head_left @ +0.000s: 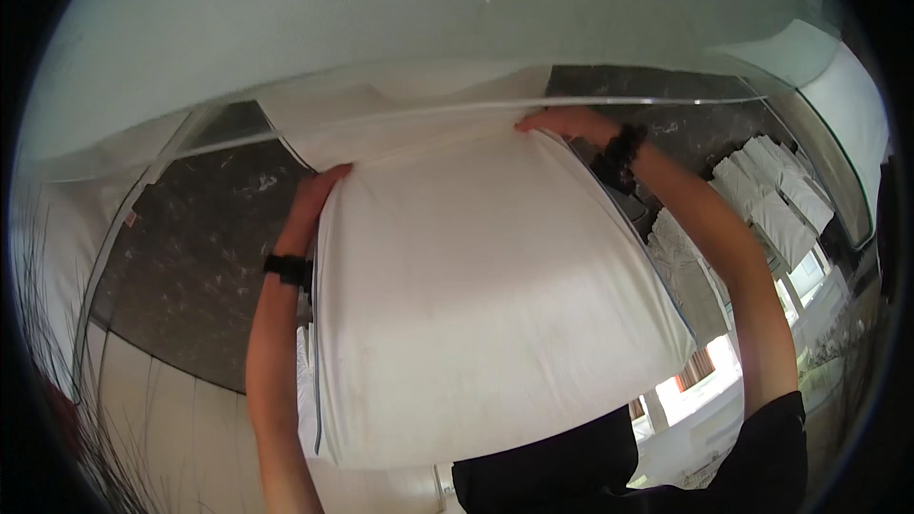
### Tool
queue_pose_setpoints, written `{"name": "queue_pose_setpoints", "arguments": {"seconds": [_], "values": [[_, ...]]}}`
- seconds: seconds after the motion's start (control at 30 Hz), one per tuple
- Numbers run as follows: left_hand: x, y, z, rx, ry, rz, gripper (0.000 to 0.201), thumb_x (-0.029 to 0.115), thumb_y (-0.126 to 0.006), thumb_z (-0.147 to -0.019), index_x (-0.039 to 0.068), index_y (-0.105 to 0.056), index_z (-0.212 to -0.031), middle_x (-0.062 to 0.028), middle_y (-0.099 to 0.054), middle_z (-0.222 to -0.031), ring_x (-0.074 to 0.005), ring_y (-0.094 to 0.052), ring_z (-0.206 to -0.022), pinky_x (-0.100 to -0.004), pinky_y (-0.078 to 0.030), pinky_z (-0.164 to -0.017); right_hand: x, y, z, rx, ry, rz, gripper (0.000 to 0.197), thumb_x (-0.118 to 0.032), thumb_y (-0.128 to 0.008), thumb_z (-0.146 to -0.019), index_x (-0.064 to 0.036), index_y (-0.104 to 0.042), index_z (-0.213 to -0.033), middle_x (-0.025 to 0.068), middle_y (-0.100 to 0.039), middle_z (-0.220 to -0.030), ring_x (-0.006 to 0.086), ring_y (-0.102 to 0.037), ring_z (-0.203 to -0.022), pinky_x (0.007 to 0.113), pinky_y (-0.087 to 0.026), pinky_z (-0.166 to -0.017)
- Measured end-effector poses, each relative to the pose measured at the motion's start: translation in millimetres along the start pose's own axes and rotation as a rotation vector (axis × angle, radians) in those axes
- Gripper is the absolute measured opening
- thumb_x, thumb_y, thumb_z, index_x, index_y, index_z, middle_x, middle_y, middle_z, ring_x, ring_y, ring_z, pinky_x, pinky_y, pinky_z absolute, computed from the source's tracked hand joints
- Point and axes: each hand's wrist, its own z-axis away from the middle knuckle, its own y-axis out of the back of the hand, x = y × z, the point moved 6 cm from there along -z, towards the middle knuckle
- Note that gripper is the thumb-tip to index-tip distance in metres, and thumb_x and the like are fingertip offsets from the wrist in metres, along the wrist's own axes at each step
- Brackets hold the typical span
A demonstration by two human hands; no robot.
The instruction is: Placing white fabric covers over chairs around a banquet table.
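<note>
White cloth (pixel 486 295) spread at centre. Left hand (pixel 321 192) grips its far left corner; right hand (pixel 571 122) grips the far right. Looks drawn mostly flat, faint creases near right edge; neither hand off it yet. White stacks (pixel 785 221) at right.

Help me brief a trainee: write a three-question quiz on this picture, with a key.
1. True or false: the left hand and the right hand are at opposite upper corners of the white fabric piece.
2. Which colour is the trim along its sides: A red, B blue, C yellow?
3. What is worn just behind each hand?

Key: 1. True. 2. B. 3. A black wristband.
</note>
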Motion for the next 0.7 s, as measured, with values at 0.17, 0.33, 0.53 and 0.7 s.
{"name": "queue_pose_setpoints", "arguments": {"seconds": [0.17,0.33,0.53,0.7], "values": [[-8,9,-10,0.065,0.075,-0.083,0.052,0.036,-0.074,-0.081,-0.006,-0.067,-0.111,-0.0128,-0.070,-0.103,-0.0186,-0.066,-0.089,-0.0299,-0.052,-0.079,5,-10,-1,-0.075,-0.028,-0.246,0.072,-0.049,-0.083,-0.066,0.0009,-0.066,-0.115,0.0101,-0.070,-0.096,0.0166,-0.070,-0.081,0.028,-0.056,-0.061],[3,-12,9,-0.052,0.138,0.156,0.046,0.035,-0.073,-0.081,0.000,-0.069,-0.111,-0.0094,-0.070,-0.103,-0.0186,-0.066,-0.089,-0.0304,-0.052,-0.079,-3,-6,9,-0.101,-0.007,-0.284,0.082,-0.051,-0.084,-0.068,-0.0050,-0.059,-0.130,0.0077,-0.069,-0.111,0.0149,-0.068,-0.095,0.028,-0.056,-0.077],[-13,-8,30,0.103,0.026,0.443,0.040,0.039,-0.069,-0.086,0.006,-0.069,-0.108,-0.0082,-0.070,-0.104,-0.0204,-0.066,-0.093,-0.0321,-0.054,-0.079,12,-25,-2,-0.107,0.083,-0.341,0.079,-0.057,-0.071,-0.082,-0.0047,-0.050,-0.138,0.0046,-0.061,-0.125,0.0174,-0.057,-0.115,0.032,-0.045,-0.098],[-51,5,34,-0.012,0.055,0.586,0.049,0.047,-0.052,-0.095,0.004,-0.065,-0.115,-0.0083,-0.069,-0.106,-0.0205,-0.064,-0.096,-0.0304,-0.051,-0.084,114,-18,2,-0.044,0.064,-0.763,0.054,-0.045,-0.057,-0.097,-0.0033,-0.058,-0.131,0.0080,-0.063,-0.123,0.0163,-0.059,-0.111,0.034,-0.047,-0.099]]}}
